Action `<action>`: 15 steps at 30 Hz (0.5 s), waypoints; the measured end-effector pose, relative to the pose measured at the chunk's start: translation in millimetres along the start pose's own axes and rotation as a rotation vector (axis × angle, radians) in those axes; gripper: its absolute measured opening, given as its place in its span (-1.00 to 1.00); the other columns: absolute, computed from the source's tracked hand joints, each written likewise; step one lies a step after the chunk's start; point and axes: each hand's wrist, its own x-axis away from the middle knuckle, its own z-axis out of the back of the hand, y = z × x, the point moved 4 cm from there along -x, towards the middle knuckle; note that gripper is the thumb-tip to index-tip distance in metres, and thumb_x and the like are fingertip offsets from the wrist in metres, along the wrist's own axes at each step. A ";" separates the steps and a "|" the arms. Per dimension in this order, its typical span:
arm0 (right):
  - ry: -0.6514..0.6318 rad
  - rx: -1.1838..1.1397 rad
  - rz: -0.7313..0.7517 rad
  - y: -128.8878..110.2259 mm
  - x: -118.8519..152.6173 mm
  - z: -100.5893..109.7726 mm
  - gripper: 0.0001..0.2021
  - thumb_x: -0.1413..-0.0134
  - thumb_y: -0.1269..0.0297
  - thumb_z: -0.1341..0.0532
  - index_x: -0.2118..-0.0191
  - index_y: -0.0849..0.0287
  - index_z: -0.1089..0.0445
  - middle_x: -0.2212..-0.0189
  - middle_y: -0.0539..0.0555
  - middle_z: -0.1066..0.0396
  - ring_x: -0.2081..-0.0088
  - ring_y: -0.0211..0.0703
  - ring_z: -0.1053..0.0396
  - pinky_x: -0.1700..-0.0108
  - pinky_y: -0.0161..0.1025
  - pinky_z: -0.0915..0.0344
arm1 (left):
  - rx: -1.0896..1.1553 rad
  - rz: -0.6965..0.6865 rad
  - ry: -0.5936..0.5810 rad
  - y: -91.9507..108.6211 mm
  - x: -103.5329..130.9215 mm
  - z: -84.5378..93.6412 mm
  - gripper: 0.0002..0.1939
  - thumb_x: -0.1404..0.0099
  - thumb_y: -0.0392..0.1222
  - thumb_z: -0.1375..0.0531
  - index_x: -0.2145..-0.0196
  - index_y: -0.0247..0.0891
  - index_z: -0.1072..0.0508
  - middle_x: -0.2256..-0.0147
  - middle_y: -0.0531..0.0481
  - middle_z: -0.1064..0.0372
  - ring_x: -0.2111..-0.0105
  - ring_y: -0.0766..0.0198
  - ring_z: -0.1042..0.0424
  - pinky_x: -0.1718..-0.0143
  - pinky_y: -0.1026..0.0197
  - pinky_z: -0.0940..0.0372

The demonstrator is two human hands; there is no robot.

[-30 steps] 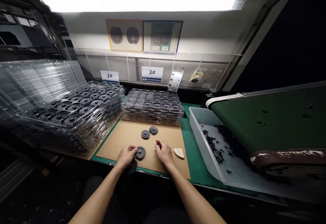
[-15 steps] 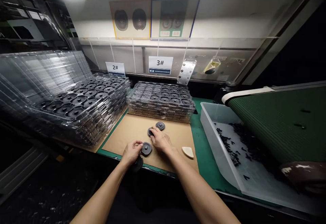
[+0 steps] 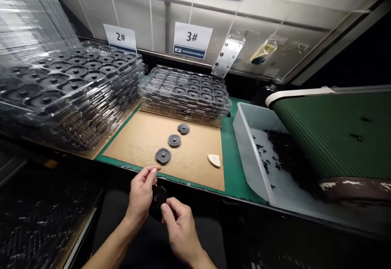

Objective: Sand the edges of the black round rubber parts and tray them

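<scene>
A dark round plastic disc [image 3: 158, 199] with a small centre hub is held between my two hands, below the table's front edge. My left hand [image 3: 142, 191] is closed on its upper left side. From the lower right, my right hand [image 3: 180, 224] pinches its rim between thumb and fingers. Three similar discs lie apart in a slanting row on the brown cardboard: a near disc [image 3: 163, 155], a middle disc [image 3: 174, 140] and a far disc [image 3: 183, 128]. Part of the held disc is hidden by my fingers.
A cream wedge-shaped piece [image 3: 214, 160] lies at the right of the cardboard [image 3: 131, 138]. Behind stand stacked clear trays [image 3: 186, 106]; more stacked trays [image 3: 100, 110] are at left. A translucent bin [image 3: 253, 171] with small black parts sits beside a green conveyor belt [image 3: 342, 134].
My right hand has left the discs on the cardboard and come down to grip the disc in my left hand. My left hand has drawn back toward me. The view has tilted down.
</scene>
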 end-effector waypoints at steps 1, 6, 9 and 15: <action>0.004 -0.074 -0.073 6.2 2.6 2.1 -0.37 -0.40 -0.31 -0.08 0.47 0.18 -0.28 0.57 0.00 -0.21 0.52 -0.25 -0.15 0.45 -0.34 -0.12 | -0.025 0.009 -0.070 1.2 10.6 -0.2 -0.49 -0.25 0.19 -0.36 0.07 -0.30 -0.63 0.47 0.04 -0.39 0.45 0.28 -0.35 0.45 0.32 -0.27; -0.036 -0.193 -0.239 22.3 3.7 13.5 -0.34 -0.34 -0.39 0.02 0.50 0.13 -0.19 0.67 -0.07 -0.10 0.68 -0.35 0.05 0.64 -0.40 0.05 | -0.097 0.027 -0.404 6.7 58.3 3.7 -0.42 -0.26 0.07 -0.39 -0.20 -0.07 -0.53 -0.26 -0.14 -0.40 -0.24 -0.08 -0.40 -0.17 0.13 -0.39; -0.100 -0.166 -0.235 14.4 8.2 7.5 -0.37 -0.35 -0.32 0.06 0.49 0.14 -0.23 0.64 0.00 -0.23 0.69 -0.33 -0.01 0.66 -0.41 -0.02 | -0.066 0.069 -0.329 6.8 72.1 10.4 -0.33 -0.21 0.03 -0.43 -0.26 -0.02 -0.47 -0.29 -0.10 -0.39 -0.29 -0.06 -0.36 -0.27 0.09 -0.32; 0.154 0.250 0.002 -14.8 -18.2 70.0 -0.49 -0.33 -0.17 -0.11 0.37 0.18 -0.49 0.38 0.16 -0.47 0.28 -0.04 -0.45 0.13 -0.19 -0.42 | -0.055 0.120 -0.252 19.7 72.0 18.2 -0.36 -0.13 0.07 -0.48 -0.15 -0.11 -0.57 -0.15 -0.18 -0.53 -0.20 -0.11 -0.46 -0.19 0.09 -0.41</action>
